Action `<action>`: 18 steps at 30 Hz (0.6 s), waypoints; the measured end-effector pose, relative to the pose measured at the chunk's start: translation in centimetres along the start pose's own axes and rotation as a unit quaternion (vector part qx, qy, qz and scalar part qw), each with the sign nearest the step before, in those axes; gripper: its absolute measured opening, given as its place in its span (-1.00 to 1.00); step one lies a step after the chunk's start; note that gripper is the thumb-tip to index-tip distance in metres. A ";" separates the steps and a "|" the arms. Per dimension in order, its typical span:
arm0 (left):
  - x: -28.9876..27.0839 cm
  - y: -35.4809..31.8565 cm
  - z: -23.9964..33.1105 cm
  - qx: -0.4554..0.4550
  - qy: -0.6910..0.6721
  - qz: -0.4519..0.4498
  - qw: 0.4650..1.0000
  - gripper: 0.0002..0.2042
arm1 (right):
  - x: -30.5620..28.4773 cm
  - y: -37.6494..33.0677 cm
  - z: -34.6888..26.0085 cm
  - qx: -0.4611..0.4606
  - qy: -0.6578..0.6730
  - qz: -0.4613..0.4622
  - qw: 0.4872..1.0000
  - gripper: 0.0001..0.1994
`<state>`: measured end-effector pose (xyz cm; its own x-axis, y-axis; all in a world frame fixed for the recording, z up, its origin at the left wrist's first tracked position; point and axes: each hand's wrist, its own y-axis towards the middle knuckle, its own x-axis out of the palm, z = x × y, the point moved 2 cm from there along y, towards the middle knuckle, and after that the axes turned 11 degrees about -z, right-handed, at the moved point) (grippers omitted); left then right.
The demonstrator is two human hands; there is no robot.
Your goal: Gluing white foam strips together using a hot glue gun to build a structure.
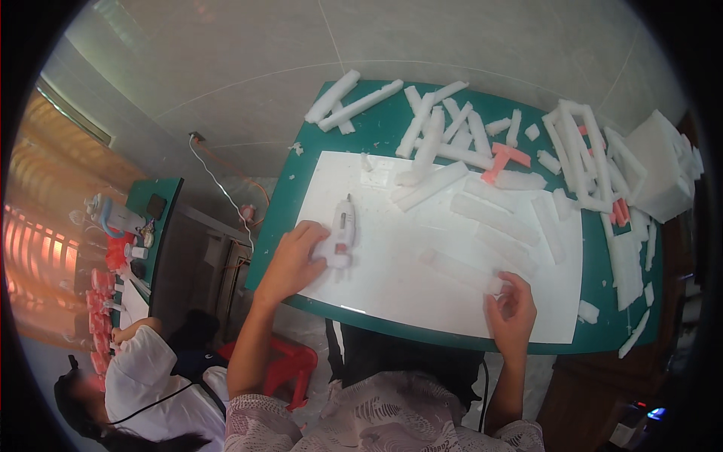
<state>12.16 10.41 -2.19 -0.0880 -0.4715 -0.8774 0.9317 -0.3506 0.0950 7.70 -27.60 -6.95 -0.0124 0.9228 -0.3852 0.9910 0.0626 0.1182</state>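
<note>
Patterned cloth of the wearer's shirt (395,414) fills the bottom edge, with a bare forearm reaching forward on each side. Just past it runs the near edge of a green table (275,256), largely covered by a white board (384,290).

On the right, the right grip (514,307) is narrow: thumb and fingertips are drawn together at the near end of a blurred foam strip (456,269), which slants away to the left over the board. The left grip (294,260) is half curled, fingertips at the left side of a white glue gun (345,232); whether they close around it, I cannot tell. This gun is on the left part of the board, nozzle toward the wall, its trigger reddish.

Farther in, loose strips (493,216) lie across the board's right half. Beyond them, a heap of white bars (431,139) crosses the board's back edge onto the table, and a coral T-shaped piece (503,162) lies at its right. White frames (581,154) and a white block (661,166) crowd the far right.

Off to the left are a red stool (297,369) and a co-worker in a white top (151,380), beside a side table (160,197) bearing a pitcher (124,218). Behind everything stands a grey wall (248,75).
</note>
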 end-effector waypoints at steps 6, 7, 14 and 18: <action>-1.0 -0.7 1.1 -0.085 -0.098 -0.082 0.988 -0.66 | 0.0 -0.2 0.2 -0.005 0.015 0.005 1.000 -0.57; -1.3 -0.5 0.6 -0.029 -0.062 -0.070 0.995 -0.67 | -0.2 -0.2 0.1 -0.008 0.007 0.016 1.000 -0.57; -4.7 6.6 -7.8 -0.091 -0.010 0.082 0.992 -0.75 | -0.2 0.1 0.1 -0.014 0.002 0.015 1.000 -0.57; -4.1 11.4 -15.9 -0.029 0.101 0.149 0.983 -0.76 | -0.2 0.0 0.0 -0.012 0.017 0.026 0.999 -0.58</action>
<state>28.72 21.24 -4.99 0.2574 -0.3737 -0.8911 0.9250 -0.1713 0.3391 7.66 -27.76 -6.91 0.0345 0.9377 -0.3458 0.9870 0.0224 0.1593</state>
